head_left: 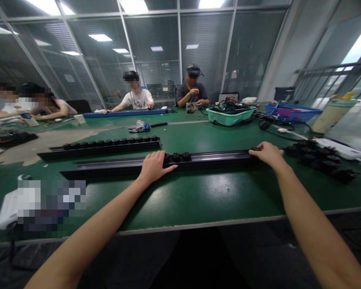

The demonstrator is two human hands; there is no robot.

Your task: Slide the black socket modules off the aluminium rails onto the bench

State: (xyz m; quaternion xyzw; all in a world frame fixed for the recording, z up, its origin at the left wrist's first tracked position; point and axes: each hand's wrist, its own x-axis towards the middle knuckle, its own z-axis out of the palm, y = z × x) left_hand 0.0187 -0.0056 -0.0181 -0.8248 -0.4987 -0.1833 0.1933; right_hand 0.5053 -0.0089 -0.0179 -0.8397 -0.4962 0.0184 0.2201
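A long black channel rail (216, 157) lies across the green table in front of me, with several small round black parts (177, 156) seated in its middle. My left hand (154, 165) wraps over the rail just left of these parts, thumb along its front side. At the rail's right end, my right hand (266, 154) pinches a small black part (254, 149) whose shape is mostly hidden by the fingers. Behind and to the left lies a second black rail (102, 149) bearing a row of similar parts. A pile of black parts (321, 158) sits right of my right hand.
A green basket (231, 117) of cables and a blue tray (291, 112) stand at the back right, near a tumbler (333, 114) and a white power strip (339, 148). Crumpled cloth (139, 127) lies behind the rails. Several people sit around the table.
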